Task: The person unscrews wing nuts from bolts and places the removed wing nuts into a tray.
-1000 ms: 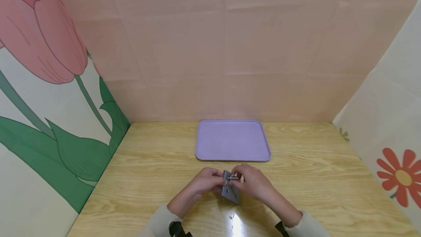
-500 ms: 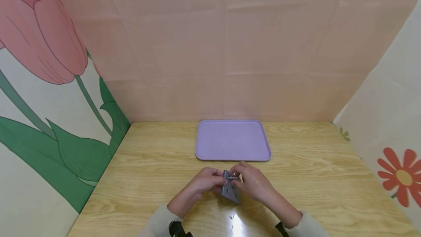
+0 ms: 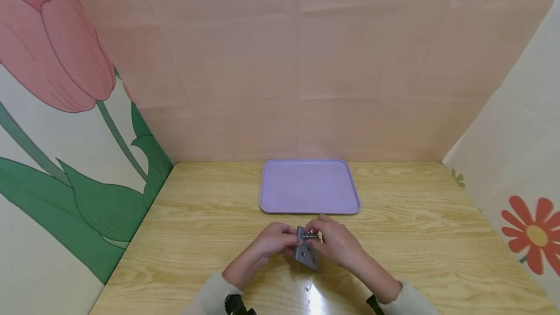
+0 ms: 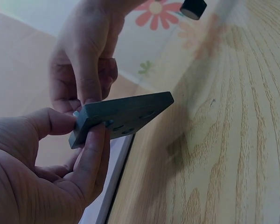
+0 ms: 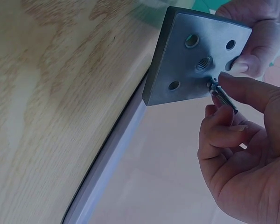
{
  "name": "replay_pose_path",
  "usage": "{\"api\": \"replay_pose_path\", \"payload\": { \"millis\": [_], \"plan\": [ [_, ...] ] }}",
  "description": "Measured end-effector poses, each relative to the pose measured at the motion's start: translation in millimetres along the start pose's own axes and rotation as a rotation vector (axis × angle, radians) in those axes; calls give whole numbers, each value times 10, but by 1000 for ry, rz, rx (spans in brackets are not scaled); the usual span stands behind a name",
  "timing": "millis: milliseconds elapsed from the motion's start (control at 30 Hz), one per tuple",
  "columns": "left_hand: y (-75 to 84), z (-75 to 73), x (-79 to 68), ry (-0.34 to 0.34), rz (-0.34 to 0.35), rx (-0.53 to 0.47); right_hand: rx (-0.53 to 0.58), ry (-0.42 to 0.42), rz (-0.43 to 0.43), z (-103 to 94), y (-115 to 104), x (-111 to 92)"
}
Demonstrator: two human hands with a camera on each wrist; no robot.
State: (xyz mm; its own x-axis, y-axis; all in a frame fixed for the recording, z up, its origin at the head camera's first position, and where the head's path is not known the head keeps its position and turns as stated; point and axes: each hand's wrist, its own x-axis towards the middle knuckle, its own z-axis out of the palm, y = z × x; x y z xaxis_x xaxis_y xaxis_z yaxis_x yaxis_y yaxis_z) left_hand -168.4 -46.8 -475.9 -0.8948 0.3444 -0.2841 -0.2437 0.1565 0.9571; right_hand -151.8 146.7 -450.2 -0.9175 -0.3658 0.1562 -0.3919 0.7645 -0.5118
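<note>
A grey square metal plate [image 3: 307, 258] with several holes is held up tilted, close over the table. My left hand [image 3: 276, 240] grips one corner of it between thumb and fingers. A threaded screw [image 5: 227, 100] sticks out from the plate's face near that held edge, with a small nut [image 5: 212, 86] close against the plate. The thumb and fingers of my right hand [image 3: 336, 243] pinch around the nut and screw. In the right wrist view, a larger threaded hole shows at the plate's middle. My left fingertips [image 4: 97, 135] press the plate's other face.
Beyond both hands, a purple tray [image 3: 309, 187] lies on the wooden table [image 3: 210, 237] near the back wall. Printed flower sheets [image 3: 535, 235] stand at the sides.
My right fingers have shifted slightly about the screw, and more of its thread shows beside them. The left hand and plate stay in place.
</note>
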Motion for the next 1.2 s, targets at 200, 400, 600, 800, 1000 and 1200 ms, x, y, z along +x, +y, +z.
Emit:
{"api": "replay_pose_path", "payload": {
  "millis": [200,400,600,800,1000,1200],
  "plan": [
    [7,-4,4,-1,-12,12,-16,-3,10,-4,-11,5],
    [13,-8,3,-3,-18,15,-17,-2,6,1,-8,7],
    [22,-13,-7,-8,-12,7,17,5,19,-1,-7,14],
    [21,-11,-3,2,-27,20,44,-33,161,-13,-9,29],
    [17,-12,3,-8,-31,11,63,-92,213,-21,12,38],
    [14,-11,-3,-8,-26,16,56,-112,190,-16,27,27]
  ]
}}
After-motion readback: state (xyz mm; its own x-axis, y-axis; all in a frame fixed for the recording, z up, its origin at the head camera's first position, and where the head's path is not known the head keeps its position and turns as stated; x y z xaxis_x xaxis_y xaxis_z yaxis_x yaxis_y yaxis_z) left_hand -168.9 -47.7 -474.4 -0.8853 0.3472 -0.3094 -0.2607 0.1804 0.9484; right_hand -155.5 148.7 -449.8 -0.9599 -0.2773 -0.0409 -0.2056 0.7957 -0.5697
